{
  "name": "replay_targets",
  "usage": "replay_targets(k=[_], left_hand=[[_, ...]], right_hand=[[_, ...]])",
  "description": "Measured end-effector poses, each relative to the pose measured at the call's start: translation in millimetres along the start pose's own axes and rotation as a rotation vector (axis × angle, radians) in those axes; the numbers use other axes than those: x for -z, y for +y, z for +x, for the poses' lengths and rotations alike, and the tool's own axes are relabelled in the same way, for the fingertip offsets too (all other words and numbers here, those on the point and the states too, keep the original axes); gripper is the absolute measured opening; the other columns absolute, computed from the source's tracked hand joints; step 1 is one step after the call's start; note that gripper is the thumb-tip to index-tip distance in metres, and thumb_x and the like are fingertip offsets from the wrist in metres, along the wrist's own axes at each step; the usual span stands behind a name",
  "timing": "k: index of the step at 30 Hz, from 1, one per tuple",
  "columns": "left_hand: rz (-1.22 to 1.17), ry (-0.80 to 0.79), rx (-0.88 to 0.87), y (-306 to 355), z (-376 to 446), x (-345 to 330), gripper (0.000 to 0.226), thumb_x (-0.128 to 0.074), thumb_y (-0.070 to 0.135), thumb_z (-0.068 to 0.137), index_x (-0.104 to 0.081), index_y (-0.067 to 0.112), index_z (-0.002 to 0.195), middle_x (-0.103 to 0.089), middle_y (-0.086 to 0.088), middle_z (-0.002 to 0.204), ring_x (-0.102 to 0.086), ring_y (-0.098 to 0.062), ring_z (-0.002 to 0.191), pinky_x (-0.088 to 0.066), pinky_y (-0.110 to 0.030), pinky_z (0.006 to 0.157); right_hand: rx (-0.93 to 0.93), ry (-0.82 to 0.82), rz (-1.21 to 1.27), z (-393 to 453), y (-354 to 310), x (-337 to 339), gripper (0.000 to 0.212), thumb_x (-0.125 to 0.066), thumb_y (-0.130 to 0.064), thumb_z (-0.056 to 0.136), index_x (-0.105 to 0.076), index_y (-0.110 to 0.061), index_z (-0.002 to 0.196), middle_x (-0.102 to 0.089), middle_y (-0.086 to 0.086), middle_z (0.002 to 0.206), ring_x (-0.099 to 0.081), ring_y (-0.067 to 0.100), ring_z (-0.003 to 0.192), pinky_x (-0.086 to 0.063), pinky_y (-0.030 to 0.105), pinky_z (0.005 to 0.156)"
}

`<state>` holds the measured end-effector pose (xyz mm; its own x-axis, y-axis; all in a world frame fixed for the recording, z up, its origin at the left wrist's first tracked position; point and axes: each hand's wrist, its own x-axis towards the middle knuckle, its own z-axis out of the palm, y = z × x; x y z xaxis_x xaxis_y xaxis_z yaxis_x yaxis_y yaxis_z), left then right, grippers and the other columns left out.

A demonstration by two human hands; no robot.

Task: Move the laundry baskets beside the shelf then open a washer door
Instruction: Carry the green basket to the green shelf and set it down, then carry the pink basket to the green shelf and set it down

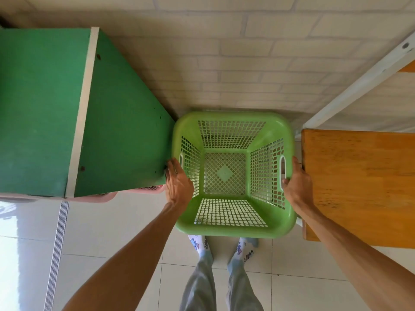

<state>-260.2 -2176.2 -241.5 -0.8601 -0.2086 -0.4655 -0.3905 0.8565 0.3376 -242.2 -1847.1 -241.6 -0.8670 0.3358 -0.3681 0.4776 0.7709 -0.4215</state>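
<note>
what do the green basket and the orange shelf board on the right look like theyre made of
Green basket: looks like moulded plastic, smooth and slightly glossy, with lattice walls and rounded rim in one piece. Orange shelf board: probably wood, or a wood-look laminate, going by the grain streaks and plank-like joins under an orange, faintly shiny finish.

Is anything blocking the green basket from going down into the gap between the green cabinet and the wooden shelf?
Nothing visible does. The green basket, held by left hand and right hand, sits in the gap between green cabinet and wooden shelf. It is a tight fit.
</note>
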Motion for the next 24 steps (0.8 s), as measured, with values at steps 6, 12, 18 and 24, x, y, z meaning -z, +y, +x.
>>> replay_targets(k=[6,12,18,24], left_hand=[[0.159,-0.163,-0.121,10.5,-10.5,17.9,0.094,-0.056,0.037,0.096,0.005,0.006,0.160,0.008,-0.019,0.168,0.007,-0.035,0.156,-0.007,-0.049,0.127],[0.222,-0.281,-0.206,37.7,-59.1,93.4,0.089,-0.056,0.045,0.097,-0.006,0.008,0.161,0.001,-0.019,0.168,-0.006,-0.037,0.155,-0.021,-0.052,0.124],[0.256,-0.321,-0.314,86.8,-138.2,200.8,0.086,-0.059,0.044,0.097,-0.014,0.009,0.160,-0.010,-0.020,0.167,-0.014,-0.037,0.154,-0.023,-0.050,0.124],[0.314,-0.288,-0.519,140.7,-202.9,266.9,0.085,-0.057,0.049,0.097,-0.016,0.009,0.160,-0.012,-0.017,0.167,-0.012,-0.035,0.155,-0.020,-0.050,0.125]], right_hand=[[-0.071,-0.160,-0.078,-4.6,-18.2,10.7,0.088,-0.071,0.002,0.090,-0.022,-0.012,0.163,-0.057,0.022,0.132,-0.073,0.028,0.083,-0.065,0.040,0.062],[-0.060,-0.340,-0.086,-52.0,-61.7,86.4,0.061,-0.068,-0.013,0.098,-0.040,-0.003,0.151,-0.061,0.019,0.136,-0.070,0.034,0.110,-0.063,0.041,0.085],[-0.052,-0.331,0.041,-130.6,-135.0,198.2,0.051,-0.051,-0.030,0.108,-0.045,-0.003,0.151,-0.071,0.014,0.116,-0.076,0.033,0.088,-0.064,0.046,0.074],[-0.022,-0.194,0.097,-208.3,-158.4,277.5,0.051,-0.040,-0.037,0.111,-0.049,-0.003,0.147,-0.068,0.009,0.099,-0.067,0.021,0.079,-0.053,0.025,0.062]])
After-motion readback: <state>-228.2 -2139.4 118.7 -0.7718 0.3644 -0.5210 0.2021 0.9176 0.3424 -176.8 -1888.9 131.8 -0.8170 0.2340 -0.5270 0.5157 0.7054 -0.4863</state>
